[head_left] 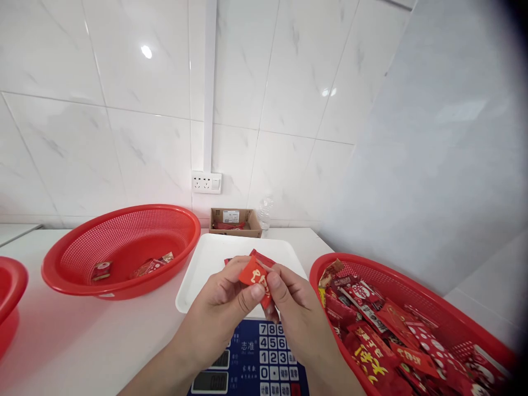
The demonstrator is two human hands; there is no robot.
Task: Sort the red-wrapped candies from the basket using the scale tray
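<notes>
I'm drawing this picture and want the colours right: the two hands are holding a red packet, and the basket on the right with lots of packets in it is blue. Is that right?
Not quite: the basket on the right, with lots of packets in it, is red, not blue, as the head view shows.
</notes>
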